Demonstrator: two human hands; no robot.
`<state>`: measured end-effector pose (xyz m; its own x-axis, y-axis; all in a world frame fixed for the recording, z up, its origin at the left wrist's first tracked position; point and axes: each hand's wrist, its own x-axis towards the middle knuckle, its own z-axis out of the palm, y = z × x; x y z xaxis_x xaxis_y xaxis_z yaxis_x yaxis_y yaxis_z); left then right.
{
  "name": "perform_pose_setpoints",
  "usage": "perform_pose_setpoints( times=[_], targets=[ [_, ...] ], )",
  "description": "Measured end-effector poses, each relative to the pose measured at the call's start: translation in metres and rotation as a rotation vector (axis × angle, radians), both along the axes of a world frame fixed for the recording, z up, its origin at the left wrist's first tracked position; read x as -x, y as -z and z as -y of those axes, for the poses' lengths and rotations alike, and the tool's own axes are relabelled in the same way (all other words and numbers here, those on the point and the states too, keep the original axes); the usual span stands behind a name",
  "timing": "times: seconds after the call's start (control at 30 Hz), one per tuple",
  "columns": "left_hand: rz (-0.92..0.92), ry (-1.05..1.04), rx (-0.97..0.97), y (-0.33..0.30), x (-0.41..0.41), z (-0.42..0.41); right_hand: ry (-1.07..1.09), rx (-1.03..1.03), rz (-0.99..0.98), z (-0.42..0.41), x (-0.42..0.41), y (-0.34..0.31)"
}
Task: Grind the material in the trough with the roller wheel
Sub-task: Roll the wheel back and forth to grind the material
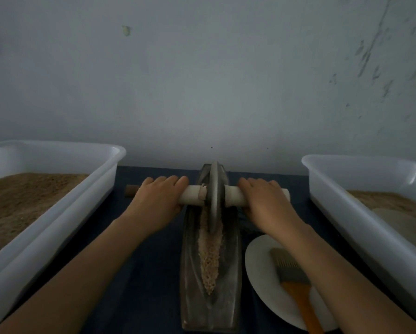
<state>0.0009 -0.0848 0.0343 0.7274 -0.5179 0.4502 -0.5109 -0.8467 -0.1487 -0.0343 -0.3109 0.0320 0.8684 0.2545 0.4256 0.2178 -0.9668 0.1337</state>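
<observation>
A dark blue worktop (149, 261) runs up to a pale grey-blue wall (202, 80), whose paint is chipped and flaking toward the upper right. In the middle of the worktop lies a long, narrow metal trough (190, 273), pointing away from the person, with a strip of pale, coarse material (210, 256) along its groove. The roller wheel (214, 196) stands upright in the far half of the trough, its rim down in the material. A light-coloured handle (233, 196) passes through the wheel's hub to both sides. The left hand (157, 200) has its grip curled round the handle left of the wheel, and the right hand (266, 201) wraps the handle on the right; a brown end of the handle pokes out beyond the left hand. A white tub (45, 227) on the left holds brown granular matter, and a second white tub (361, 213) on the right holds similar brown matter. Near the trough's right side sits a white plate (257, 261) with an orange-handled brush (296, 283) lying on it, partly under the right forearm.
</observation>
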Motion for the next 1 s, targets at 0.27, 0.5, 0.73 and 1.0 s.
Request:
perform_pose_setpoints(
  times=[0.27,0.5,0.73,1.0],
  targets=[
    [-0.52,0.104,-0.159,-0.035,0.032,-0.012,-0.045,0.014,-0.453,-0.008,0.044,-0.038],
    [-0.752,0.163,-0.237,-0.055,0.051,-0.017,-0.104,-0.014,-0.707,-0.007,0.064,-0.058],
    [-0.295,0.062,-0.145,-0.022,0.023,-0.007,-0.064,-0.057,-0.4,-0.004,0.03,-0.031],
    [0.027,-0.017,0.007,0.005,-0.006,0.002,-0.002,-0.025,0.016,-0.002,-0.01,-0.004]
  ],
)
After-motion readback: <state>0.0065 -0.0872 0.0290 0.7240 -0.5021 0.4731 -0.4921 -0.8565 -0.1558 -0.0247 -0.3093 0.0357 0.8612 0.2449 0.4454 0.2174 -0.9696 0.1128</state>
